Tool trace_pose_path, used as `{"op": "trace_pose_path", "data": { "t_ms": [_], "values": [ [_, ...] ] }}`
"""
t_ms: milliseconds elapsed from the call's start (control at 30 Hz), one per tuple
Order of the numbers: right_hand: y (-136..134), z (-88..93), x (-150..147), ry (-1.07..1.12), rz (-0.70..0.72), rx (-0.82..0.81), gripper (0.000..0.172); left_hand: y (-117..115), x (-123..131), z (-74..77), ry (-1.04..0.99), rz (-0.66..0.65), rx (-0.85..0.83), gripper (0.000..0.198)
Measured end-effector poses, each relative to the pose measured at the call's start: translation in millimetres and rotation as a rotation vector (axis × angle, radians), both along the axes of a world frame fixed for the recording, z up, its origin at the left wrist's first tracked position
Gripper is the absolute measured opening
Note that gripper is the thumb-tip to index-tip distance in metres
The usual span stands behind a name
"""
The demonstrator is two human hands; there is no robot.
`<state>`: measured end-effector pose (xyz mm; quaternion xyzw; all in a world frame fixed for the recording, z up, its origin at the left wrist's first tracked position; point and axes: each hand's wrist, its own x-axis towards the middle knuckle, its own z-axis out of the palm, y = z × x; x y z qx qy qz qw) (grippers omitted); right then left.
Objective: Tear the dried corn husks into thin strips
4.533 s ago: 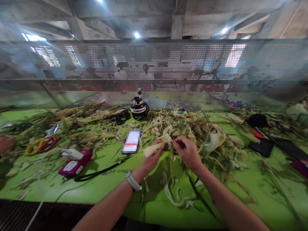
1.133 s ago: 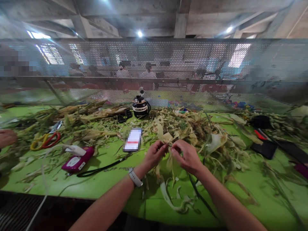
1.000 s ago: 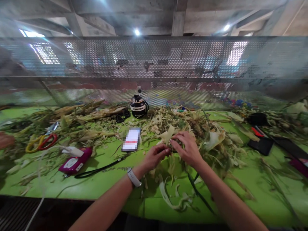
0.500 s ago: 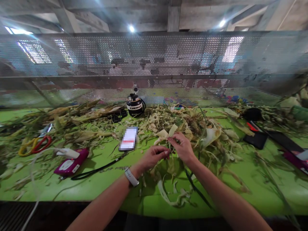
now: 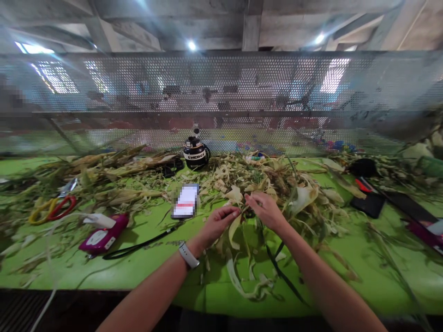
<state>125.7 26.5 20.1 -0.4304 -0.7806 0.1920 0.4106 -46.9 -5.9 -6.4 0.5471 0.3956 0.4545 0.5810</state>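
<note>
My left hand (image 5: 220, 223), with a pale watch on the wrist, is closed in a pinch at the middle of the green table. A pale strip of corn husk (image 5: 235, 233) hangs down from its fingertips. Close beside it, my right hand (image 5: 266, 210) has its fingers bent and drawn together on the same thin bit of husk. The exact grip is partly hidden by the fingers. Behind both hands lies a loose heap of dry husk scraps (image 5: 238, 177). Curled husk strips (image 5: 254, 293) lie on the table below the hands.
A phone (image 5: 186, 201) lies left of my hands, near a black strap (image 5: 141, 243) and a purple power socket block (image 5: 104, 234). Scissors (image 5: 51, 210) with yellow and red handles are further left. A dark round jar (image 5: 195, 153) stands before the perforated metal screen (image 5: 221, 78).
My left hand has shifted slightly left and the right hand slightly right, so the fingertips are a little further apart. A yellowish strip of husk now hangs under the left fingers.
</note>
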Motion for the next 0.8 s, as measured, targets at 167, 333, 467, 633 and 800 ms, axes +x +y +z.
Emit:
{"op": "trace_pose_path", "data": {
  "t_ms": [167, 333, 467, 633, 800],
  "values": [
    [7, -3.9, 3, -0.180, -0.019, 0.201, 0.048, 0, 1, -1.2, -0.002, -0.016, -0.008, 0.043],
    [6, -7.7, 0, -0.240, -0.084, 0.341, 0.045, 0, -1, -2.5, 0.052, -0.060, 0.044, 0.046],
    [4, -6.6, -1, -0.259, -0.093, 0.379, 0.041, 0, -3, -3.7, 0.082, -0.091, 0.081, 0.045],
    [-2, 0.5, 3, -0.144, -0.200, 0.466, 0.026, 4, -1, -8.2, 0.005, 0.035, 0.092, 0.040],
    [-14, 1.8, -4, -0.180, -0.020, 0.146, 0.030, 10, -3, -10.2, -0.025, 0.222, 0.237, 0.029]
  ]
}}
